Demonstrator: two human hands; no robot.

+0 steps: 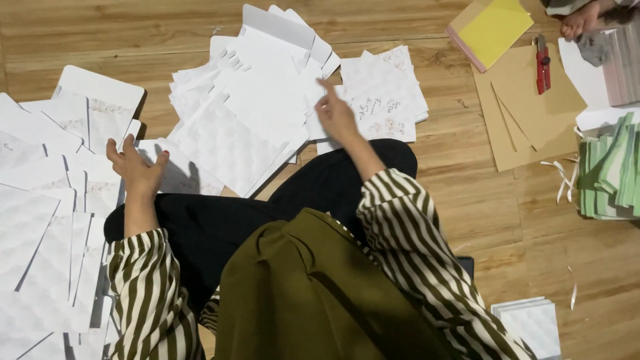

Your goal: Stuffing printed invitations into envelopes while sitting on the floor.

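I sit cross-legged on a wooden floor in black trousers and a striped shirt. My left hand (137, 170) hovers with fingers spread and holds nothing, just above white embossed card sheets (47, 220) spread at my left. My right hand (335, 115) is raised with one finger up, over a loose heap of white cut card pieces (257, 107) in front of my knees. It holds nothing that I can see. A stack of white printed cards (387, 100) lies just right of that hand.
Brown card sheets (533, 107) with a red utility knife (543, 65) lie at the far right. A yellow pad (492, 28) sits above them. Green paper stacks (610, 177) and another person's foot (581, 20) are at the right edge. A small white stack (533, 323) lies bottom right.
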